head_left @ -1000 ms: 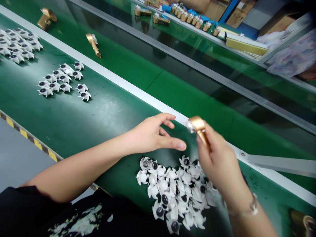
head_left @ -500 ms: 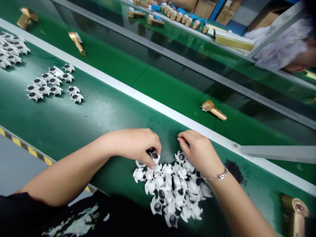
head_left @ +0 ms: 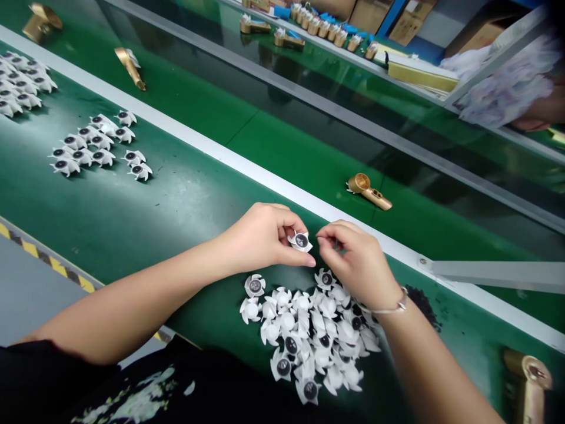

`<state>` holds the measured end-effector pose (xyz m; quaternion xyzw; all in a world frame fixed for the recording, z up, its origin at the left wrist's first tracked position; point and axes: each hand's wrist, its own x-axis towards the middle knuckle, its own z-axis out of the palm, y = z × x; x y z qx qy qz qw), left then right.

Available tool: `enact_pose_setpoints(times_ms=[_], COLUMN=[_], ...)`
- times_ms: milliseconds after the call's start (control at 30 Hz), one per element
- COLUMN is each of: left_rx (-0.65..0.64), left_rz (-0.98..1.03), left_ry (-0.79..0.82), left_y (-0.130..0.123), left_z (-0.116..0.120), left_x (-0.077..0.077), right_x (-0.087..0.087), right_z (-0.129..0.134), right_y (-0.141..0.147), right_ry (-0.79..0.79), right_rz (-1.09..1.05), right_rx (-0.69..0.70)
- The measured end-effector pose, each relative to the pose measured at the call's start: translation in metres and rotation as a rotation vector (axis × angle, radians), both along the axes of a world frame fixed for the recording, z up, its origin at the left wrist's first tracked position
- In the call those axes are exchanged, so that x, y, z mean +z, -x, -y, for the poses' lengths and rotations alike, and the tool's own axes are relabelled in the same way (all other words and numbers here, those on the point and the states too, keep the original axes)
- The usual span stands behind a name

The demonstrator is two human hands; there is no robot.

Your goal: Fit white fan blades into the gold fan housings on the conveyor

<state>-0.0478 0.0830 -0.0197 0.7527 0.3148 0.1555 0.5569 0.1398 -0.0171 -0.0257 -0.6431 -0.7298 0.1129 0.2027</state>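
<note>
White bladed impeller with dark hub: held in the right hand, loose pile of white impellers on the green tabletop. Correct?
Not the right hand: the head view shows the white bladed impeller with dark hub in the left hand. The loose pile of white impellers is on the green tabletop.

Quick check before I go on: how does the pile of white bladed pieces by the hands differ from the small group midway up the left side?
The near pile holds many more pieces than the small group. The near pile lies jumbled and overlapping; the small group sits in loose rows. The near pile mixes white and dark centers; the small group shows mostly dark ones. Both rest on the green tabletop.
</note>
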Motion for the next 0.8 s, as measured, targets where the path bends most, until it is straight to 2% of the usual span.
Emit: enact_pose_setpoints(times_ms=[133, 200, 500, 700, 800], left_rx=[-0.085, -0.101, -0.117, -0.130, -0.157], left_rz=[0.002, 0.009, 0.005, -0.023, -0.075], left_ry=[-0.166, -0.207, -0.209, -0.189, -0.248], left_y=[0.001, 0.001, 0.003, 0.002, 0.000], left_z=[0.004, 0.006, 0.011, 0.008, 0.006], left_x=[0.005, 0.007, 0.008, 0.004, 0.004], right_x=[0.018, 0.022, 0.033, 0.035, 0.035], right_z=[0.012, 0.015, 0.018, 0.022, 0.026], right_y=[0.016, 0.021, 0.019, 0.017, 0.026], right_ry=[-0.019, -0.004, -0.076, -0.039, -0.055], right_rz=[-0.327, -0.416, -0.198, -0.167, -0.021], right_rx=[-0.054, -0.044, 0.143, 0.235, 0.291])
